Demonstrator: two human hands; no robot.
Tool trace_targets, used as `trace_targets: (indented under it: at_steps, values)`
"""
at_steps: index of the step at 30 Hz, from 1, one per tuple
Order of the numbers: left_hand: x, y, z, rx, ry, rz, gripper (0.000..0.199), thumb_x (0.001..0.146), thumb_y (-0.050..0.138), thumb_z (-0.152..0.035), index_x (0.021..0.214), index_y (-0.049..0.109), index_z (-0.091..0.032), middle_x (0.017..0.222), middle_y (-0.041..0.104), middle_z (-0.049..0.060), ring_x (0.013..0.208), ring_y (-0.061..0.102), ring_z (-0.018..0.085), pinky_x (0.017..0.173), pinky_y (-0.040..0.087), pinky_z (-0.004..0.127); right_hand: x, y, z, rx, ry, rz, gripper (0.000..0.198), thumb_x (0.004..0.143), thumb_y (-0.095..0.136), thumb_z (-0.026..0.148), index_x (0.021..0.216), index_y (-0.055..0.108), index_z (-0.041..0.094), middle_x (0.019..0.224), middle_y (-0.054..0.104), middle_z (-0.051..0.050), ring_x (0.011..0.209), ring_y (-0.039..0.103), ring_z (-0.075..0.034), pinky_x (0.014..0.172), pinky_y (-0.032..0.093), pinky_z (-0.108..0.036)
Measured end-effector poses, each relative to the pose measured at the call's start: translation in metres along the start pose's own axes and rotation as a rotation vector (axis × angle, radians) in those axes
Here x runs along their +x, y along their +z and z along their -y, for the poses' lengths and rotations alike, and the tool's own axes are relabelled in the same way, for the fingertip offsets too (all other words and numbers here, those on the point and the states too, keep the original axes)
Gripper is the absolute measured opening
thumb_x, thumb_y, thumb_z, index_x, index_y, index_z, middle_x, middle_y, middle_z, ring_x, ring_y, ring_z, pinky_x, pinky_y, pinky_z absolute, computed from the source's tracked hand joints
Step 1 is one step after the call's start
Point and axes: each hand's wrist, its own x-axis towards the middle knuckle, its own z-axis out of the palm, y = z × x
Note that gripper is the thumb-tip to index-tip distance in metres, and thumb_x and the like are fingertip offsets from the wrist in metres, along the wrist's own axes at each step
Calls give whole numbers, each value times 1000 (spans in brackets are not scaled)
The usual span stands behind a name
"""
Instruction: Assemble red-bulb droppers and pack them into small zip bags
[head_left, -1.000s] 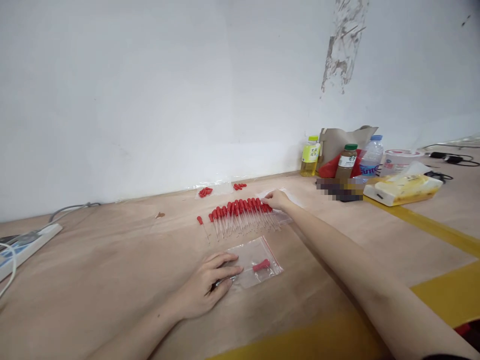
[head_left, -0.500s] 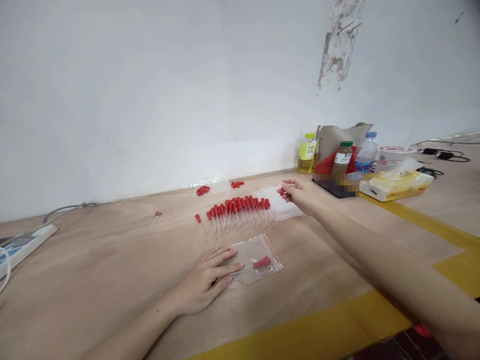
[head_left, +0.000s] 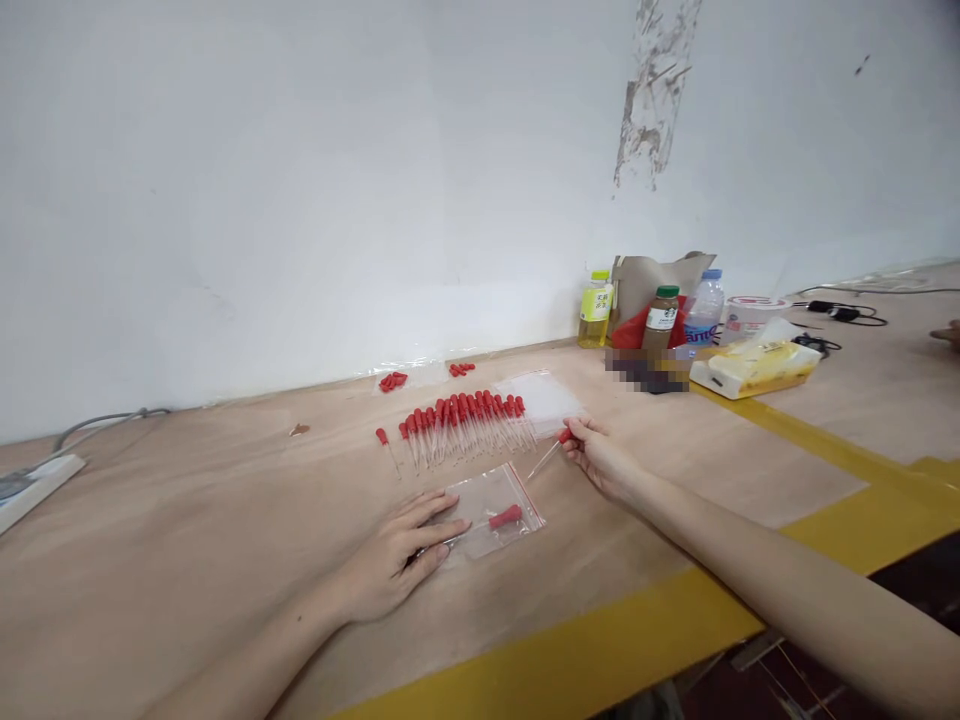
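In the head view, your left hand point(head_left: 390, 550) lies palm down on the end of the clear bag point(head_left: 480, 492) away from its red-lined edge. Its fingers are loosely spread, pressing on the plastic and gripping nothing. Inside the clear bag you have one dropper, its red bulb point(head_left: 505, 517) towards the red-lined edge and its tube running back towards your fingertips.

Your right hand point(head_left: 600, 462) is to the right of the clear bag, thumb and fingers pinched narrow on the bulb end of a second dropper point(head_left: 547, 459). That dropper slants down to the left, its tip at the red-lined edge; you cannot tell here whether it touches the plastic.

Beyond the clear bag you have a row of red-bulbed droppers point(head_left: 465, 412) lying side by side, tubes pointing towards you, with a single dropper point(head_left: 383, 438) apart at the left end. Farther beyond the clear bag are two groups of loose red bulbs point(head_left: 392, 381), near the wall. Flat white plastic bags point(head_left: 538, 400) lie beyond it and to the right; well off that way are three bottles point(head_left: 661, 318) and a tissue pack point(head_left: 754, 370).
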Motion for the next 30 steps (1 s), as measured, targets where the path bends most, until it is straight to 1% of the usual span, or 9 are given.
trace_targets:
  at_steps: [4,8,12,16,19,23,25,26,30]
  values:
    - [-1,2,2,32,9,-18,39,90,35,-28,129,35,-33,138,32,0,126,27,22,102,26,44,-8,5,-2,37,66,85,15,76,55,32,70,48,19,66,57,-2,51,51,-9,49,46,-22]
    - [-3,2,-1,26,-13,-71,48,90,36,-32,135,21,-28,137,33,4,124,31,21,102,28,41,-16,7,2,-20,142,315,21,68,65,33,69,53,17,71,60,-3,58,55,-8,57,47,-23]
    - [-1,-1,-4,21,-41,-41,45,89,37,-35,133,27,-28,137,34,3,124,31,21,102,28,41,-21,6,6,-315,13,534,27,63,69,37,73,58,15,59,56,3,48,47,-5,48,39,-19]
    - [2,-2,-6,34,-49,4,45,87,40,-38,130,33,-27,137,34,3,125,30,22,103,26,42,-25,10,5,-483,-107,645,27,62,68,37,74,62,14,70,62,0,61,53,-8,58,41,-21]
    - [4,-1,-5,54,-46,11,45,88,40,-39,131,32,-28,138,31,3,126,28,22,103,24,42,-32,16,5,-505,-99,657,29,62,67,38,78,62,14,72,63,-1,65,54,-10,61,42,-22]
    - [4,0,-4,55,-44,6,47,87,40,-38,132,31,-28,138,31,2,126,29,22,104,23,42,-37,19,9,-491,30,774,44,67,61,45,99,57,15,82,62,-3,53,49,-6,47,39,-20]
    - [3,0,-5,46,-45,-7,46,87,41,-38,131,32,-28,137,33,3,125,30,22,103,25,42,-33,15,12,-522,43,773,45,69,58,47,101,55,15,85,61,-3,46,44,-4,41,36,-18]
    - [3,-1,-6,40,-42,-18,44,87,41,-38,130,34,-27,136,34,3,124,31,22,103,26,42,-30,12,14,-555,11,723,43,70,57,46,99,56,15,84,61,-3,45,43,-4,40,34,-18]
    - [2,-2,-9,-14,-42,-56,35,87,40,-36,121,42,-25,133,39,5,121,35,21,100,30,41,-12,-5,16,-783,-230,523,28,71,57,40,77,59,13,65,57,-1,52,44,-7,46,34,-19]
